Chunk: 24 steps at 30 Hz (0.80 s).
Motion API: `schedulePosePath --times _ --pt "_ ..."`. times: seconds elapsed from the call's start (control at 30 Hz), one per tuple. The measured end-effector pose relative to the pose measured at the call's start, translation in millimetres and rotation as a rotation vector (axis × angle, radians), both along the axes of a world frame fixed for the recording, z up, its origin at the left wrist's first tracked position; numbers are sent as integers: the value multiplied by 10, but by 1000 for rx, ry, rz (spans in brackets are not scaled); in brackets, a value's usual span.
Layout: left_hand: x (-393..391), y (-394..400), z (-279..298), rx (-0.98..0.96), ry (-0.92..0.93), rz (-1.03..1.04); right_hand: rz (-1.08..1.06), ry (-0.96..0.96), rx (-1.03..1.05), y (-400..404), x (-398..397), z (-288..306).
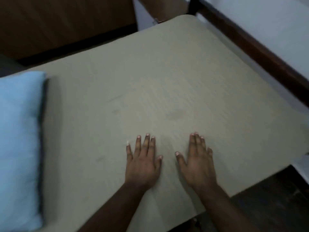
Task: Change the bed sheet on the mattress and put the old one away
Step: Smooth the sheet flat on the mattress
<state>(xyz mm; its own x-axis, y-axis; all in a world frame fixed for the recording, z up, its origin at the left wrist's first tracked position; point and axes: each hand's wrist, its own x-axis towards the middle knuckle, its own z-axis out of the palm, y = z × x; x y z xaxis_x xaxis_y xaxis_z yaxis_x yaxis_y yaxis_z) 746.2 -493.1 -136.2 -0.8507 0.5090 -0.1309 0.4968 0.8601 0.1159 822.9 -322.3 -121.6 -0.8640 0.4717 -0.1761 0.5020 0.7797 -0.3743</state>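
A beige sheet (167, 77) lies flat and smooth over the mattress, filling most of the view. My left hand (143, 162) rests palm down on it near the front edge, fingers straight and spread. My right hand (197, 162) lies flat beside it, a short gap apart, fingers straight and close together. Neither hand holds anything. No second sheet is in view.
A light blue pillow (19, 148) lies on the mattress at the left. A dark wooden bed rail (260, 52) runs along the right side against a pale wall (267, 17). Brown wooden furniture (66, 22) stands behind the far edge. Dark floor (275, 206) shows at the bottom right.
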Motion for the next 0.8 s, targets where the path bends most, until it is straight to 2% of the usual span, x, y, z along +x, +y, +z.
schedulePosePath --times 0.03,0.1,0.17,0.23,0.33,0.47,0.53,0.67,0.73,0.8 --pt "-60 -508 98 1 5 81 82 2 -71 -573 -171 63" --pt "-154 -829 241 27 10 118 68 6 -248 -1005 -261 152" --pt "-282 -1668 444 50 38 220 76 23 -447 -1842 -459 281" --pt "-413 -2614 627 55 139 267 64 -39 -639 -2725 -634 396" --pt "-574 -4041 816 -5 205 366 10 -90 -948 -3920 -886 506" --pt "-728 -5450 905 -48 94 719 -17 -95 -1072 -4814 -1155 489" --pt "-742 -5842 838 22 14 859 -55 -79 -1123 -5002 -1212 440" --pt "-835 -6119 789 481 -168 1066 -168 -89 -1170 -5074 -1402 326" --pt "-911 -6030 778 528 -208 1096 -192 -112 -1152 -5013 -1527 327" --pt "-989 -5869 742 642 -251 1086 -166 -48 -1093 -4846 -1576 358"
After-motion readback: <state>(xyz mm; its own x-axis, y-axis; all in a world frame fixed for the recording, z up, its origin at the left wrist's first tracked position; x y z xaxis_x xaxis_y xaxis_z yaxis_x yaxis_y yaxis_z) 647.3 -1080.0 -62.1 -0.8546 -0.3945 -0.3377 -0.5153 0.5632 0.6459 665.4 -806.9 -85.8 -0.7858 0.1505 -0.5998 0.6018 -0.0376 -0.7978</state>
